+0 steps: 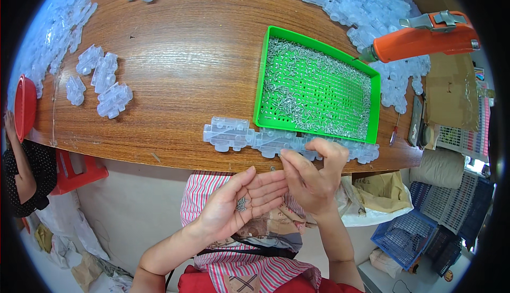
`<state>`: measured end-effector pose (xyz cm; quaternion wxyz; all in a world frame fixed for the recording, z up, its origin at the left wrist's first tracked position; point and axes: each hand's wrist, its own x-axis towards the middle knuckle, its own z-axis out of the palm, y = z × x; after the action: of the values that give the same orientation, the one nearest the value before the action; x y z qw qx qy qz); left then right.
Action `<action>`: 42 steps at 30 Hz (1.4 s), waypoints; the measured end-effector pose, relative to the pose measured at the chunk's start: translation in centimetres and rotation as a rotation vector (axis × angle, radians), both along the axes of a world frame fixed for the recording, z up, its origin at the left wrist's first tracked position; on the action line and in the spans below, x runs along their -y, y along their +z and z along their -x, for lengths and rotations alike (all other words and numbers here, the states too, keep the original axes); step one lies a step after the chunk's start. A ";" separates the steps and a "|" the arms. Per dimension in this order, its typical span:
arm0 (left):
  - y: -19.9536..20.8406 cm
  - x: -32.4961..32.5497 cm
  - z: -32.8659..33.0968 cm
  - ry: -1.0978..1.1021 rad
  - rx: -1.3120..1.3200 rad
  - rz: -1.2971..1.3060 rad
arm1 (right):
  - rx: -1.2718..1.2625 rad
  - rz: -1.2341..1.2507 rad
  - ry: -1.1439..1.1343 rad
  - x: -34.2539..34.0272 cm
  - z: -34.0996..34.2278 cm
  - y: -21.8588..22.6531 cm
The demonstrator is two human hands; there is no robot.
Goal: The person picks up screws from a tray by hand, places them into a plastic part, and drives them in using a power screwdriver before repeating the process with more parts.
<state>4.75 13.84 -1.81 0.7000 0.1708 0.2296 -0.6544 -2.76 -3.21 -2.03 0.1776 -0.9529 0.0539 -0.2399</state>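
Observation:
My left hand (241,203) is turned palm up and cupped, with several small silver screws (243,204) lying in it. Beside its fingertips, my right hand (313,173) has thumb and forefinger drawn together in a pinch; whatever is between them is too small to make out. A row of clear plastic housings (228,134) lies along the table's near edge, partly hidden behind the right hand. Just beyond them sits a green perforated tray (258,99), with many loose silver screws (289,102) spread over its bottom.
An orange electric screwdriver (419,41) is at the far right. Clear housings (350,1) are heaped along the back, and several more (106,75) lie on the wooden table (175,65) at left. Another person's arm (21,163) is near a red basin (25,107). Blue crates (406,237) stand lower right.

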 end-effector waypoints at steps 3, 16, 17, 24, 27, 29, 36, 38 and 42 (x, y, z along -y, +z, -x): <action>-0.1 0.0 -0.1 0.008 -0.019 -0.001 | 0.030 0.110 0.007 0.0 0.0 -0.1; -0.1 -0.2 -0.1 0.007 -0.006 0.020 | 0.044 0.002 -0.059 -0.4 0.2 -0.1; -0.2 -0.1 -0.1 0.025 -0.006 0.050 | 0.044 0.003 -0.058 -0.5 0.3 0.2; 1.0 0.9 -0.9 0.065 0.017 0.179 | -0.177 -0.299 0.055 -2.1 1.8 4.5; 0.9 1.3 -0.7 0.064 0.003 0.205 | -0.217 -0.179 0.139 -2.8 1.8 4.4; 1.2 1.6 -0.7 0.074 0.000 0.218 | -0.205 -0.198 0.177 -3.1 1.8 4.2; 1.4 1.6 -0.4 0.088 0.064 0.203 | -0.285 -0.160 0.110 -4.1 1.3 4.7; 1.4 1.5 -0.4 0.085 0.049 0.206 | -0.337 -0.239 0.103 -4.2 1.2 4.8; 0.9 1.5 -0.1 0.043 0.034 0.178 | -0.399 -0.319 0.102 -3.9 1.4 4.8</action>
<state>4.82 12.31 -0.96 0.7299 0.1143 0.1622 -0.6541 -4.15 0.68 2.78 0.3234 -0.9428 0.0769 -0.0265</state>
